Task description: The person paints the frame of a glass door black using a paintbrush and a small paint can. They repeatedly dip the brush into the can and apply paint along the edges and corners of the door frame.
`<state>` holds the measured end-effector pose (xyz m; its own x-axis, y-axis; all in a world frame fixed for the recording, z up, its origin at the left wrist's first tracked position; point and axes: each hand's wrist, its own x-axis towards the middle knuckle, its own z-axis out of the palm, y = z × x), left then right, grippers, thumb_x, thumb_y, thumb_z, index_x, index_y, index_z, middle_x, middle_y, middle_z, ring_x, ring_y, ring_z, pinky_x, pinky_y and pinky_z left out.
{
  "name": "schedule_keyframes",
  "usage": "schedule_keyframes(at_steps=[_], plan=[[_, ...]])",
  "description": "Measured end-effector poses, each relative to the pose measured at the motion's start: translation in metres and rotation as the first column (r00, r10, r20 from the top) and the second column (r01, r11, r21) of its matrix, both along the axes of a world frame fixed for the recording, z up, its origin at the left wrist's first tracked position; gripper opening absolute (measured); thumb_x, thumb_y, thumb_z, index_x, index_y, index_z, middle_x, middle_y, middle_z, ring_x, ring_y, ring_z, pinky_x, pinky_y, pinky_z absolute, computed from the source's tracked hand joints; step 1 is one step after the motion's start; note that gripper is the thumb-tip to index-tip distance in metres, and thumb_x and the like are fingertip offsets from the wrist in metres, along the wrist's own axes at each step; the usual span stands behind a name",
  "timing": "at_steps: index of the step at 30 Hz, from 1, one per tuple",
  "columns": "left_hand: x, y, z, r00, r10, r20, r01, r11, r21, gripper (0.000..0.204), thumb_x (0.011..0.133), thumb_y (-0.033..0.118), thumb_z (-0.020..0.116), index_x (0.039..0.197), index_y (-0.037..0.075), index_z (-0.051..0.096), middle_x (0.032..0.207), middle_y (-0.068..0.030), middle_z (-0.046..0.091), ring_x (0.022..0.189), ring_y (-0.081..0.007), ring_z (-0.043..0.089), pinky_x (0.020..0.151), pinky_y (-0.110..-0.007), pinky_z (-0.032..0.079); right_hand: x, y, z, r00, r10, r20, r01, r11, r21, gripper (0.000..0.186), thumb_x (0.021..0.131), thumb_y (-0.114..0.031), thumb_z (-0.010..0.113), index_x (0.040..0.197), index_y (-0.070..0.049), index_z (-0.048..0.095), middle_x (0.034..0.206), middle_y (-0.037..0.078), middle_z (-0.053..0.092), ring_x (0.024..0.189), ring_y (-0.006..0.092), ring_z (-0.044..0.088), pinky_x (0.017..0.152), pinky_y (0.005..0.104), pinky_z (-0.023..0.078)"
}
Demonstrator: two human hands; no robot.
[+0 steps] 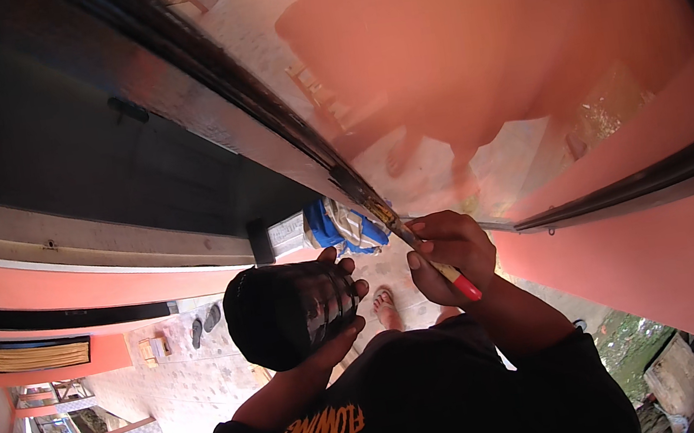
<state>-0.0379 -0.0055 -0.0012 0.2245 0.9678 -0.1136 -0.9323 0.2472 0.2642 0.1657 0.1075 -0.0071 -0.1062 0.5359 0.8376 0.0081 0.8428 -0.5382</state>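
1. Left hand (336,301) is wrapped around a black can (289,312), fingers curled over its side, holding it up just left of the brush hand.
2. Right hand (451,257) is pinched tight on a paintbrush (432,260) with a red handle end; bristles are up against the dark window frame (262,105).
3. Frame runs diagonally across a salmon-orange wall (667,253).
4. Something blue and white (344,226) sits just behind the can, probably a bundled rag or bag, too blurry to be sure.
5. Sandals (204,325) lie on the tiled floor (185,387) far below.
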Motion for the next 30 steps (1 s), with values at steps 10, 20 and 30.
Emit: schedule_keyframes(at_steps=[10, 20, 30], plan=[[-0.014, 0.012, 0.001, 0.990, -0.063, 0.125, 0.057, 0.997, 0.054, 0.071, 0.091, 0.044, 0.058, 0.149, 0.013, 0.030, 0.145, -0.0093, 0.037, 0.129, -0.0298, 0.039, 0.078, -0.042, 0.051, 0.008, -0.011, -0.007, 0.973, 0.080, -0.218, -0.102, 0.991, -0.088, 0.034, 0.072, 0.002, 0.076, 0.098, -0.005, 0.056, 0.096, 0.017, 0.062, 0.079, 0.0271, 0.068, 0.062, 0.0318, 0.056], [-0.017, 0.021, -0.001, 0.979, -0.128, 0.156, 0.123, 0.992, 0.042, 0.069, 0.092, 0.043, 0.058, 0.148, 0.012, 0.031, 0.145, -0.0113, 0.039, 0.129, -0.0307, 0.041, 0.082, -0.044, 0.052, 0.006, -0.020, -0.013, 0.947, 0.127, -0.296, -0.185, 0.966, -0.179, 0.037, 0.072, 0.005, 0.076, 0.098, -0.006, 0.052, 0.095, 0.015, 0.060, 0.083, 0.0274, 0.070, 0.064, 0.0322, 0.059], [-0.027, 0.026, -0.002, 0.983, -0.143, 0.120, 0.140, 0.990, 0.026, 0.069, 0.093, 0.045, 0.055, 0.148, 0.012, 0.030, 0.145, -0.0116, 0.038, 0.128, -0.0319, 0.041, 0.083, -0.046, 0.054, 0.002, -0.015, -0.013, 0.952, 0.090, -0.291, -0.122, 0.988, -0.094, 0.037, 0.068, 0.004, 0.078, 0.096, -0.007, 0.057, 0.095, 0.013, 0.060, 0.078, 0.0269, 0.069, 0.060, 0.0336, 0.057]])
